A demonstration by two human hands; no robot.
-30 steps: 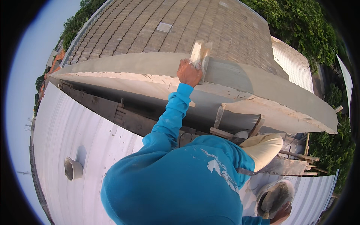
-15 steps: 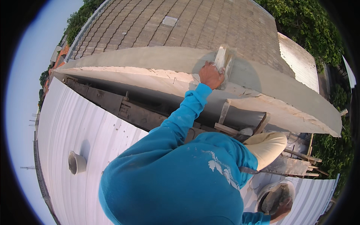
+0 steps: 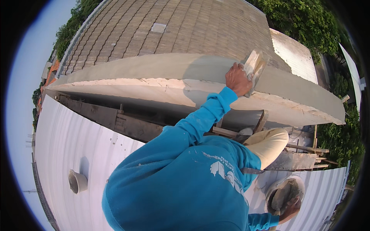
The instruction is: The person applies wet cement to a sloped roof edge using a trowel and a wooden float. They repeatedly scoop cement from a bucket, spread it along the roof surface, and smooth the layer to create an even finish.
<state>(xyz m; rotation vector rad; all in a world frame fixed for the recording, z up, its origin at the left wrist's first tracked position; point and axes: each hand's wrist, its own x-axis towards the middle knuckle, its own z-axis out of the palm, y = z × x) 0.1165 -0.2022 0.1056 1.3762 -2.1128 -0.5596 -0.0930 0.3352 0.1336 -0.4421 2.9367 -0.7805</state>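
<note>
Fingers (image 3: 233, 70) of the left hand (image 3: 238, 80) wrap around a wooden float (image 3: 255, 64).
The float sits against the grey plastered ledge (image 3: 287, 82), beside the tiled roof (image 3: 185, 32). The right hand (image 3: 291, 209) is at the rim of a cement-smeared bucket (image 3: 271, 188) on white sheeting (image 3: 322, 188); whether its fingers grip anything, I cannot tell.

A grey-brown tiled roof (image 3: 192, 29) spreads across the far side, with dense green trees (image 3: 302, 25) and a pale corrugated roof (image 3: 295, 56) at far right. At near left lies sunlit white metal roofing (image 3: 58, 138); beyond it, orange rooftops (image 3: 51, 76) stand under pale blue sky (image 3: 27, 65).
</note>
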